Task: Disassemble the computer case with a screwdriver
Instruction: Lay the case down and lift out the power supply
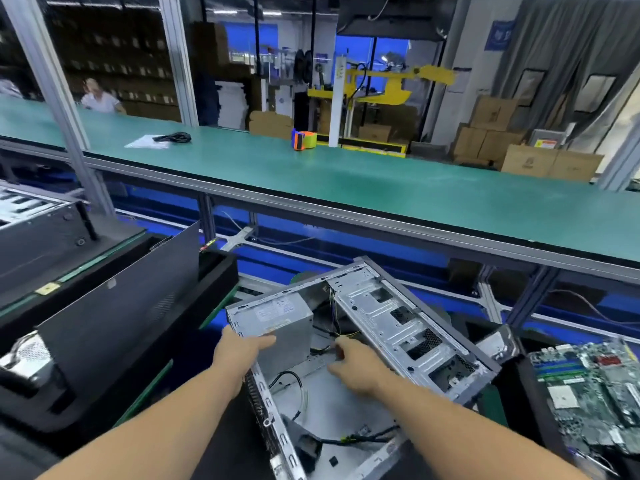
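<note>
While the opened computer case (pixel 363 344) lies tilted on its side, both hands are in it. The left hand (pixel 242 348) lies flat against the grey power supply (pixel 277 317) in the case's far left corner, fingers straight. The right hand (pixel 356 365) reaches into the case near the wires (pixel 341 329), fingers curled; can't tell if it's pinching anything. A motherboard (pixel 592 389) sits right of the case, 1 black panel (pixel 114 306) to its left.
</note>
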